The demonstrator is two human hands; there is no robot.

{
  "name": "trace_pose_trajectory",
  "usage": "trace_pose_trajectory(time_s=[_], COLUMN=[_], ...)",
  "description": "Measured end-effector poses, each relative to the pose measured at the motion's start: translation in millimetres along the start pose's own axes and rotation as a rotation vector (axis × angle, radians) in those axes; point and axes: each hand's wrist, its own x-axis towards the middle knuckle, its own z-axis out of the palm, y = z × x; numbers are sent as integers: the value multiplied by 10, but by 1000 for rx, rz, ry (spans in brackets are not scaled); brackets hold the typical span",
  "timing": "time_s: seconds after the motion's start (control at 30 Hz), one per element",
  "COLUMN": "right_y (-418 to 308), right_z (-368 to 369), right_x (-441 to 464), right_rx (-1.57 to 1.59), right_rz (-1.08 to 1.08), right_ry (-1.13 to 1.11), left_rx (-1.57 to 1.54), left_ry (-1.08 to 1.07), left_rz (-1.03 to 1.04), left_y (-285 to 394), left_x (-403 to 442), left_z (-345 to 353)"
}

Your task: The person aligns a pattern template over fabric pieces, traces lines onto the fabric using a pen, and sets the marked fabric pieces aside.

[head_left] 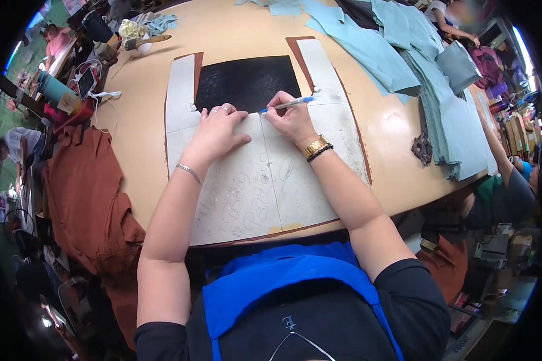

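Note:
My right hand (291, 123) grips a blue-capped ballpoint pen (296, 102), its tip at the inner edge of a white U-shaped paper pattern (307, 186). Close beside it, my left hand (218, 131) lies on the pattern with fingers spread, pressing near the same edge. Handwriting and a ruled centre line mark the pattern. Reddish-brown leather (301, 60) shows from beneath it along the edges and inside the notch arms. A black sheet (247, 77) fills the notch between the two arms, just beyond my fingertips.
Light blue leather pieces (430, 102) are piled on the right of the table (144, 120). Brown leather (84, 192) hangs over the left edge. A brush (147, 42) lies at the back left, near a phone (87, 83) with a white cable. Other people sit on both sides.

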Motion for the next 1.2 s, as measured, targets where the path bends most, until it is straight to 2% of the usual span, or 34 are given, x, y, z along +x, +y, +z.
trace_pose_trajectory(time_s=[0.2,0.3,0.43,0.57,0.67,0.83,0.97,1.07,1.2], right_y=[15,44,68,61,97,95,71,-24,-211], right_z=[35,54,52,47,49,10,55,359,913], right_x=[-6,-22,-18,10,-8,24,146,302,523], right_rx=[-48,-25,-19,81,-47,-91,254,323,118], right_rz=[-34,-43,-55,26,-40,67,246,167,11], right_ry=[4,11,10,81,-10,-5,55,10,-81], left_rx=[-39,31,-62,-59,-86,-115,-71,-69,-46], left_ry=[119,318,290,342,376,347,348,326,290], left_rz=[21,-4,-94,-141,-134,-166,-264,-304,-304], left_y=[8,54,16,-38,-93,-131,-147,-164,-164], left_x=[-160,-290,-414,-530,-539,-550,-530,-514,-509], left_z=[161,299,375,366,411,427,470,502,487])
